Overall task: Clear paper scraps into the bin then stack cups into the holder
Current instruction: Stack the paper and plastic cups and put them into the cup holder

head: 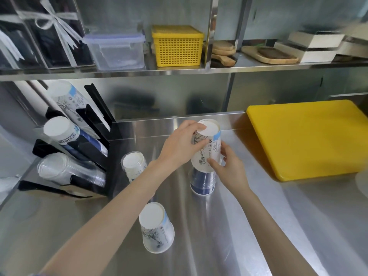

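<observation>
Inverted paper cup is gripped by both hands: left hand near base, right hand at rim; blue stack beneath is partly hidden.

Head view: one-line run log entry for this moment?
phase: cup stacking | left hand: grips white cup top | right hand: holds its side | under it: blue cup stack | holder: partly filled
</observation>
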### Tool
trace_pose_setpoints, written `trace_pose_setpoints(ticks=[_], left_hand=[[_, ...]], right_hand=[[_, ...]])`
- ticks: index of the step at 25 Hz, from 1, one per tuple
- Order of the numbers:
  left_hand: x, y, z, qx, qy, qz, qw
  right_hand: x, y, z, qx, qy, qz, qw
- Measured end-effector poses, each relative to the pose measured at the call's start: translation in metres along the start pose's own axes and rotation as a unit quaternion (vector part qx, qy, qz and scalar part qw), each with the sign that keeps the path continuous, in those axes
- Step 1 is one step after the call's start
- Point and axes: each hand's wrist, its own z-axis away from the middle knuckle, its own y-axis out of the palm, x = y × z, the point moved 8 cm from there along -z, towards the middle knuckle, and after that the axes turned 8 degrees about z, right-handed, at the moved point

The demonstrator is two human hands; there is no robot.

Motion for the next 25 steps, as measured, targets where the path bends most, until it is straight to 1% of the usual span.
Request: trace_pose_setpoints(ticks=[3,7,11,16,18,21,25], left_hand=[[-0.009,-0.013,0.006,-0.013,0.013,0.005,1.000],[-0.021,-0.045,0.028,-0.057,0.035,0.017,0.998],[-0.017,-0.076,0.067,-0.083,0.034,0.036,0.995],[0.012,-0.099,0.128,-0.092,-0.007,0.052,0.994],[0.025,-0.100,0.150,-0.093,-0.027,0.067,0.993],[0.050,-0.090,0.177,-0.096,-0.065,0.078,0.990],[0.081,-0.070,0.201,-0.097,-0.108,0.087,0.986]], right_hand=[[0.011,-0.002,0.003,-0.003,-0.010,-0.001,1.000],[0.040,-0.001,0.016,-0.004,-0.041,0.004,0.999],[0.068,0.017,0.049,0.045,-0.067,-0.022,0.997],[0.080,0.053,0.103,0.111,-0.081,-0.055,0.989],[0.080,0.066,0.119,0.136,-0.085,-0.052,0.986],[0.068,0.087,0.137,0.174,-0.076,-0.042,0.981],[0.044,0.116,0.151,0.199,-0.047,-0.020,0.979]])
